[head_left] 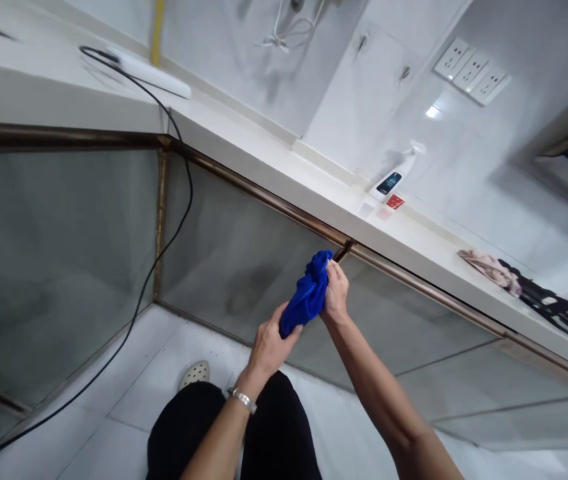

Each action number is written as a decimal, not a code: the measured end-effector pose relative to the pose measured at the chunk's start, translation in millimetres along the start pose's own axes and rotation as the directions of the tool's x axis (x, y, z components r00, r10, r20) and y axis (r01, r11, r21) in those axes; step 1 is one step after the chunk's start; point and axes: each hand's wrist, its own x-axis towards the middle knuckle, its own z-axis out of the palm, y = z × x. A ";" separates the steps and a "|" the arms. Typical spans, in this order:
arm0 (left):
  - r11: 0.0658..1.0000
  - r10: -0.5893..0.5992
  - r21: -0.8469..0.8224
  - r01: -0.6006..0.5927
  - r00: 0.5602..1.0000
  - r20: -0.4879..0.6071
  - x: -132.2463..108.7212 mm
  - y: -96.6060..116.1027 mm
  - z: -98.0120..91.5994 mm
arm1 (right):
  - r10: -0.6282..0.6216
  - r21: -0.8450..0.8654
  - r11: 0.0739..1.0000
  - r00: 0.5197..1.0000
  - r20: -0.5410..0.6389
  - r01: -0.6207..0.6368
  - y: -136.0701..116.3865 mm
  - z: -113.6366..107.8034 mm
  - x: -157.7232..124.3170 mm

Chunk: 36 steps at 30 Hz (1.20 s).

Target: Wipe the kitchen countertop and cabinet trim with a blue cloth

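The blue cloth [308, 295] sits just below the middle of the frame, bunched between the two hands. The right hand [335, 291] closes around its upper end just beneath the bronze-coloured metal trim [284, 207], and the left hand [275, 341] grips its lower end against the glass panel [244, 267]. A slip here could let the cloth catch on the small dark joint in the trim [344, 250], right beside it. A loose black cable [187, 193] runs down across the glass on the left and could snag a forearm swung that way. Along the white tabletop [314, 193] above the trim, a white plastic bottle [391, 183] stands out as the nearest thing to knock, since it lies close to the hands and the tabletop's edge; an arm raised too far could send it over. Open glass stretches to the right of the hands and left toward the corner post [160, 223], so sideways movement has room. The trim bounds the hands above, and the tiled floor [129, 393] lies below the glass, near the person's knees.
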 end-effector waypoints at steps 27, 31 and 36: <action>0.602 -0.605 -0.654 0.457 0.796 -0.001 25.3 -11.3 -23.6 | 0.259 -0.522 0.848 0.791 0.554 0.089 63.6 -81.9 -59.8; 0.659 -0.578 -0.552 0.511 0.814 0.063 21.2 -13.9 -29.6 | 0.190 -0.479 0.865 0.783 0.592 0.152 82.1 -67.2 -83.2; 0.635 -0.589 -0.520 0.571 0.794 0.153 23.5 -17.7 -26.4 | 0.157 -0.548 0.805 0.809 0.567 0.228 89.3 -74.1 -79.8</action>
